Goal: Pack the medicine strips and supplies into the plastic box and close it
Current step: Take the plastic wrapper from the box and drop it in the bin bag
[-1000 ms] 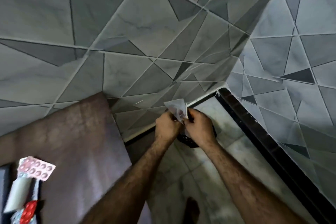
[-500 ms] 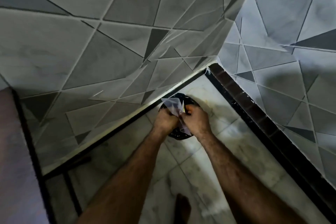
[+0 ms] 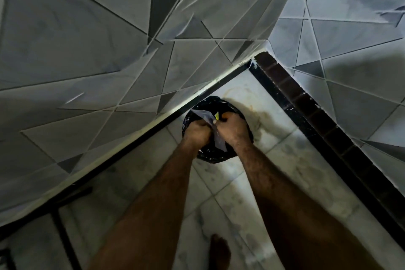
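Observation:
Both of my hands meet over a round bin lined with a black bag (image 3: 225,153) in the corner of the floor. My left hand (image 3: 197,132) and my right hand (image 3: 233,130) are both shut on a thin clear plastic wrapper (image 3: 207,116), which sticks up between them with a small yellow bit at its edge. A lower flap of the wrapper hangs between my wrists. No medicine strips and no plastic box are in view.
Grey triangle-patterned tiled walls (image 3: 109,50) close in on the left and right, with a dark skirting strip (image 3: 306,105) along the right. The floor (image 3: 230,193) is pale marble tile. A bare foot (image 3: 219,250) shows near the bottom edge. A dark frame leg (image 3: 63,232) stands at bottom left.
The view has swung right and down: the brown surface with the medicine strips has left the frame. My hands with the wrapper have come down over the black-lined bin.

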Available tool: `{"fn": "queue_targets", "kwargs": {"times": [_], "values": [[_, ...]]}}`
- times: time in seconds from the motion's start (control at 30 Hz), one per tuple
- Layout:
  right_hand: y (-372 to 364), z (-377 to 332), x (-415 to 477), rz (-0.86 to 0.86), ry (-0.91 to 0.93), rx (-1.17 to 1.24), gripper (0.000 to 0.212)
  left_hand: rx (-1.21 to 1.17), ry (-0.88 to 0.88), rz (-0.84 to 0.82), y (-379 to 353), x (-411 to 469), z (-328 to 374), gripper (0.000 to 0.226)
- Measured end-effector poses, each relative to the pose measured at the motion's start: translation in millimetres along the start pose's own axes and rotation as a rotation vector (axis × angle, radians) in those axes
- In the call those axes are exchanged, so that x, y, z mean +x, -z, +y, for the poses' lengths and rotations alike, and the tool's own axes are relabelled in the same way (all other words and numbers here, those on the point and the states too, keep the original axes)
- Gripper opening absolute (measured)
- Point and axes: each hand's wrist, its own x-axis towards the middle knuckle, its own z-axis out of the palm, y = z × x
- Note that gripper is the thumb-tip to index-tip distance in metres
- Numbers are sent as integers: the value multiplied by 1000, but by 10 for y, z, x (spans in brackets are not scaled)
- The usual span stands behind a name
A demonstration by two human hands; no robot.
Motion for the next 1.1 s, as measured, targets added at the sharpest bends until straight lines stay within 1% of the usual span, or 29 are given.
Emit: {"fn": "queue_targets", "kwargs": {"times": [0.03, 0.1, 0.17, 0.33, 0.43, 0.5, 0.6, 0.7, 0.77, 0.93, 1.1], "values": [[-24, 38, 72, 0, -8, -3, 18, 10, 9, -11, -2, -27, 24, 28], [-20, 72, 122, 0, -21, -22, 24, 32, 17, 1, 6, -17, -7, 35], [4, 98, 93, -15, -20, -17, 25, 66, 14, 29, 13, -30, -53, 36], [52, 95, -54, -4, -33, 93, 33, 223, -83, 84, 60, -157, -14, 39], [129, -16, -209, 45, 3, 169, 37, 182, -155, 133, 105, -385, 159, 49], [210, -131, -363, 80, 53, 189, 38, 159, -210, 173, 163, -558, 260, 46], [349, -316, -662, 124, 128, 241, 38, 77, -304, 227, 280, -869, 385, 41], [518, -513, -1086, 163, 197, 287, 38, -23, -392, 257, 444, -1294, 513, 41], [595, -619, -1381, 173, 237, 330, 36, -70, -420, 263, 530, -1581, 571, 42], [772, -940, -2221, 207, 304, 401, 36, -112, -524, 259, 744, -2431, 733, 45], [853, -1323, -3110, 242, 397, 418, 38, -121, -639, 267, 1179, -3364, 775, 44]]}}
